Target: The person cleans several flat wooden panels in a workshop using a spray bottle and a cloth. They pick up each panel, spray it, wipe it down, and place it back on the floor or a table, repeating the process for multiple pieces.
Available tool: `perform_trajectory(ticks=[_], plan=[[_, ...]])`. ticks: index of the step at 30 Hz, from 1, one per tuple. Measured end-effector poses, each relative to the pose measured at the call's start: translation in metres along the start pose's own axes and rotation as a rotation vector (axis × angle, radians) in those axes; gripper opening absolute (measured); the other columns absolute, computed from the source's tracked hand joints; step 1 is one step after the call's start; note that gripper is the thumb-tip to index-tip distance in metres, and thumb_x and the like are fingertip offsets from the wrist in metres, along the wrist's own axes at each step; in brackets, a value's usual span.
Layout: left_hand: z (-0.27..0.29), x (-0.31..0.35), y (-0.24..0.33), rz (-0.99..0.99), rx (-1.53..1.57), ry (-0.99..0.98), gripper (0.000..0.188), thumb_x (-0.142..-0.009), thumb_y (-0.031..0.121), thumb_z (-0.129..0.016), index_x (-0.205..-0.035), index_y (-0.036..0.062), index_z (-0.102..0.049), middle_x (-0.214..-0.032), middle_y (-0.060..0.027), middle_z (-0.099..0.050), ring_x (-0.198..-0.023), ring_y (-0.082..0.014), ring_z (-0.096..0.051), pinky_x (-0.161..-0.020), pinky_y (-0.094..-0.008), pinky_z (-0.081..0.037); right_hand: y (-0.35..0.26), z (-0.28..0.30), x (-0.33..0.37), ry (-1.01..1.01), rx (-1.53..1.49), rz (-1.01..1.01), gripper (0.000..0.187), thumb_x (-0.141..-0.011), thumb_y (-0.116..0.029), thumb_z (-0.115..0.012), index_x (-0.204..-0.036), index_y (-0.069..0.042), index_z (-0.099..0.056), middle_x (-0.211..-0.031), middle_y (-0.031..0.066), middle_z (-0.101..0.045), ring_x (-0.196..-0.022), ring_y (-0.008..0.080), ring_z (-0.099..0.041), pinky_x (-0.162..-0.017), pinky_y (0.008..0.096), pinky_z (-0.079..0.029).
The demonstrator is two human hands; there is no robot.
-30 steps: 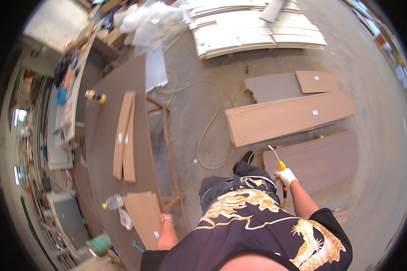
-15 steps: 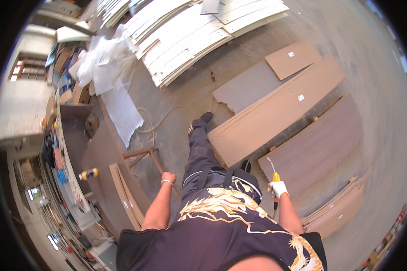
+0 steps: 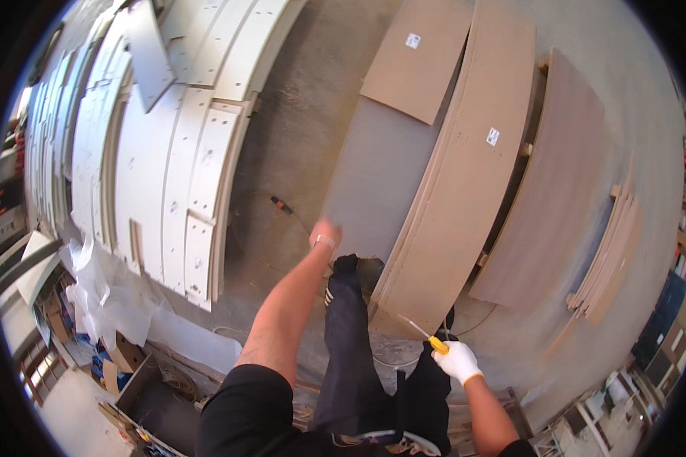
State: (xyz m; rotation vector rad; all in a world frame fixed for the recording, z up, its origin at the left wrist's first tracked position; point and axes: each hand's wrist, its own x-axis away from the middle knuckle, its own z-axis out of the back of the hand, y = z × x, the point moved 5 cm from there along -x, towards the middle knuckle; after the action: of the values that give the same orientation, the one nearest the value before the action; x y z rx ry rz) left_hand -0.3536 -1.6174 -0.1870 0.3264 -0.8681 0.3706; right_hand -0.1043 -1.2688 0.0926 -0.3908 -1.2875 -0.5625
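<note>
My right hand (image 3: 460,362), in a white glove, is closed round the yellow body of an air blow gun (image 3: 437,344). Its thin metal nozzle points up and left, near the front end of a long brown panel (image 3: 465,198). My bare left hand (image 3: 326,231), with a band at the wrist, reaches forward beside the left edge of a grey panel (image 3: 381,164). Motion smears its fingers, and I cannot make out anything in them. A smaller brown panel (image 3: 419,57) with a white label lies across the far part of the grey one.
White drilled panels (image 3: 152,160) lie stacked to the left, with crumpled clear plastic (image 3: 103,286) at their near end. A hose with an orange connector (image 3: 280,204) lies on the floor. To the right are a darker panel (image 3: 549,190) and a pile of narrow boards (image 3: 608,247).
My view has turned to the right, so the white stack now sits on the left. My left arm has stretched forward; the right hand still holds the blow gun.
</note>
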Motion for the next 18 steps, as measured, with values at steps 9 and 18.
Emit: perform_trajectory(ticks=[9, 18], plan=[[0.051, -0.249, 0.301, -0.129, 1.578, -0.196, 0.042, -0.095, 0.016, -0.070, -0.124, -0.0071, -0.051, -0.116, -0.0229, -0.064, -0.093, -0.0385, -0.071, -0.072, -0.0522, -0.063, -0.009, -0.046, -0.045, 0.170, -0.839, -0.109, 0.018, -0.087, -0.026, -0.070, -0.090, -0.009, -0.073, -0.081, 0.0159, -0.072, -0.077, 0.0329, -0.071, -0.070, 0.0385, -0.056], [0.030, -0.241, 0.273, -0.223, 1.512, -0.032, 0.047, -0.091, 0.017, -0.074, -0.124, -0.0044, -0.048, -0.105, -0.0211, -0.067, -0.080, -0.0359, -0.072, -0.068, -0.0529, -0.063, -0.047, -0.051, -0.089, 0.275, -0.714, -0.019, 0.019, -0.088, -0.029, -0.068, -0.087, -0.010, -0.071, -0.079, 0.0145, -0.071, -0.079, 0.0372, -0.069, -0.070, 0.0455, -0.054]])
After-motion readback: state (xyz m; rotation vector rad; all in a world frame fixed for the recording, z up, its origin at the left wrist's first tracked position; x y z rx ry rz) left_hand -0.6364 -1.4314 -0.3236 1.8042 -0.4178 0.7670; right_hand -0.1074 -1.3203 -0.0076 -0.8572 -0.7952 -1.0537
